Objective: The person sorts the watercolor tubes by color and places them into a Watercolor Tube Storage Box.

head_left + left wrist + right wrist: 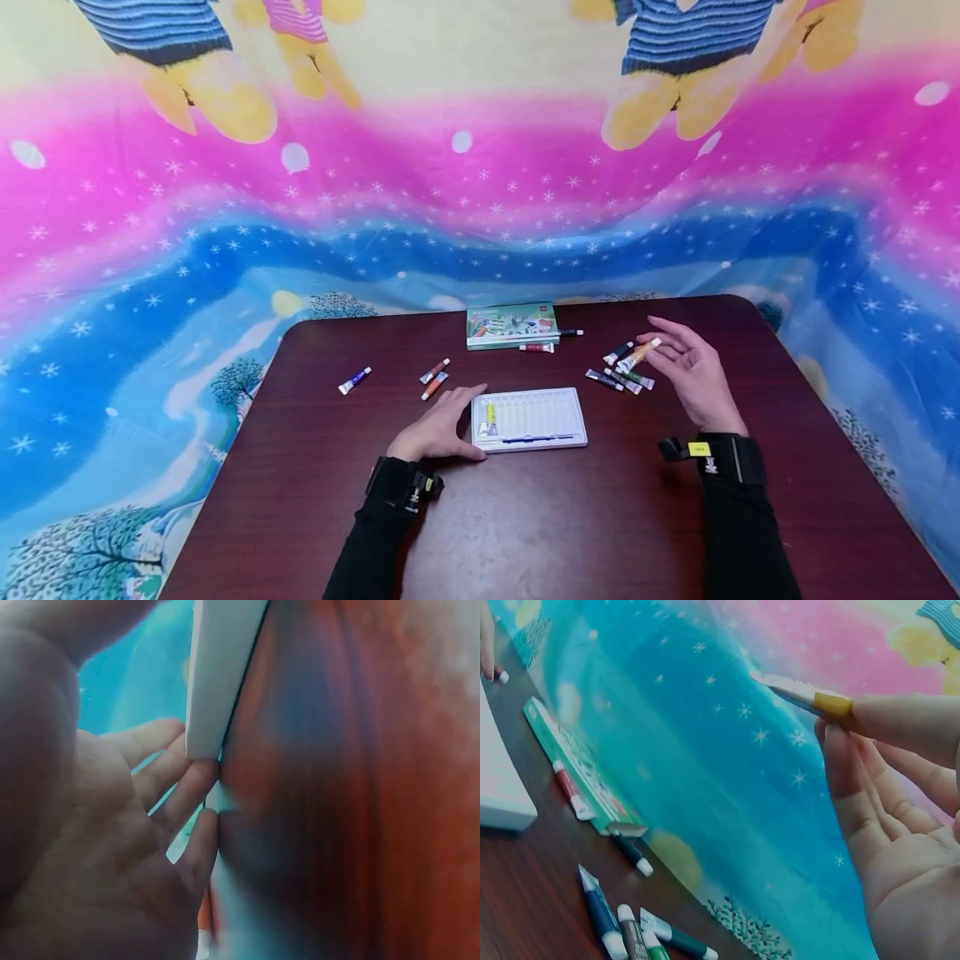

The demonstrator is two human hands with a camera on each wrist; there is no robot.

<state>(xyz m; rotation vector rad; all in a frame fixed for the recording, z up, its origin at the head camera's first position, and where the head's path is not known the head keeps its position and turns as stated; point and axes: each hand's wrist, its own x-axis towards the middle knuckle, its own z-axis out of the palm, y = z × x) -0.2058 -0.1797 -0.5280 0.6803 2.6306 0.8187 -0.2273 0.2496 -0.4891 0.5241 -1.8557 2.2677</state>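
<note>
My left hand (438,425) holds the left end of a white plastic paint tray (536,410), thumb at the near corner and fingers at the far one. In the left wrist view its fingers (199,787) meet the tray's edge. Tubes, one of them a yellow paint tube (491,415), lie at the tray's left, and a blue paintbrush (536,438) along its near side. To the right, my right hand (693,375) pinches a yellow-orange paint tube (802,691) between thumb and fingertips, above several dark and green paint tubes (617,379).
A green illustrated box (512,325) lies at the back, with a red tube (537,348) in front and a black tube (572,332) beside it. Left of the tray are a brown tube (435,371), an orange tube (434,386) and a purple tube (355,381). A printed curtain (450,167) hangs behind.
</note>
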